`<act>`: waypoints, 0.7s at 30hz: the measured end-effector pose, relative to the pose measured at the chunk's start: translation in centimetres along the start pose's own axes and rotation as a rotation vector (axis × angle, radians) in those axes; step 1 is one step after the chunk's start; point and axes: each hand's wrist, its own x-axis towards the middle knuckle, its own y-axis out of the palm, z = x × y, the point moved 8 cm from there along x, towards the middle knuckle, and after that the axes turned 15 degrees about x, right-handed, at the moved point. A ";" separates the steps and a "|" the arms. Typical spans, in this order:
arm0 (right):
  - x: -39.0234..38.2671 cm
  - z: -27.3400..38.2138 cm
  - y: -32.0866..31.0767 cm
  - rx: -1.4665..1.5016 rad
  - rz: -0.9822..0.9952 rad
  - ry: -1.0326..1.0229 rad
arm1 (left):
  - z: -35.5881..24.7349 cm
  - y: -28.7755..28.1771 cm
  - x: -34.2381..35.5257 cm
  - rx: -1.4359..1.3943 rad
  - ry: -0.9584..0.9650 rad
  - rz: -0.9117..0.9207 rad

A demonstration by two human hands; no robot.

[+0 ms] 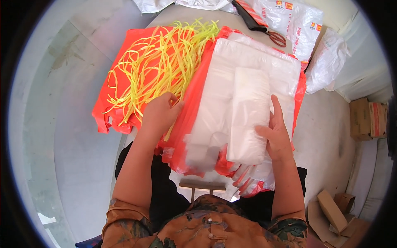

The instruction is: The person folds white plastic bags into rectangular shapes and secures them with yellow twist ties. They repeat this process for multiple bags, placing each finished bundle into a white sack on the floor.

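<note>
A folded bundle of whitish plastic bags (pixel 249 111) lies upright in the picture on a wide stack of clear and red plastic bags (pixel 215 87). My right hand (pixel 276 134) is at the bundle's right edge, index finger stretched out and thumb resting on its side; the other fingers are partly hidden. Many thin yellow strips (pixel 159 74) are spread over red plastic bags (pixel 128 49) on the left. At their lower right end my left hand (pixel 162 110) has its fingers curled in a pinch on a yellow strip, whose tail shows below the hand.
Red-handled scissors (pixel 277 39) lie behind the stack, beside a dark sheath-like object (pixel 249 17). White printed sacks (pixel 304 25) stand at the far right. Cardboard boxes (pixel 360 120) are by the right wall, with flattened cardboard (pixel 333 213) on the floor at the lower right.
</note>
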 end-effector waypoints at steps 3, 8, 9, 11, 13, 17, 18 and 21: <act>0.3 -0.6 -0.7 0.089 -0.019 0.019 | 0.5 1.6 0.8 -0.039 0.020 0.061; 0.8 -2.0 -0.9 0.302 0.082 0.116 | -0.1 1.5 0.8 -0.373 0.022 0.072; 0.6 -2.3 -0.6 0.352 0.110 0.165 | -0.3 1.7 0.9 -0.529 0.031 0.117; 0.3 -2.3 -0.2 0.403 0.125 0.192 | -1.1 2.7 0.6 -0.831 0.030 0.267; 0.1 -2.5 0.3 0.448 0.135 0.205 | -2.6 3.8 -0.4 -1.122 0.008 0.482; -0.2 -2.9 1.5 0.504 0.147 0.209 | -7.6 5.6 -3.5 -1.085 0.036 0.600; -0.3 -2.9 1.7 0.518 0.152 0.211 | -8.6 6.4 -3.9 -1.000 0.078 0.616; -0.5 -3.6 1.4 0.524 0.167 0.242 | -12.1 7.3 -5.7 -0.972 0.162 0.561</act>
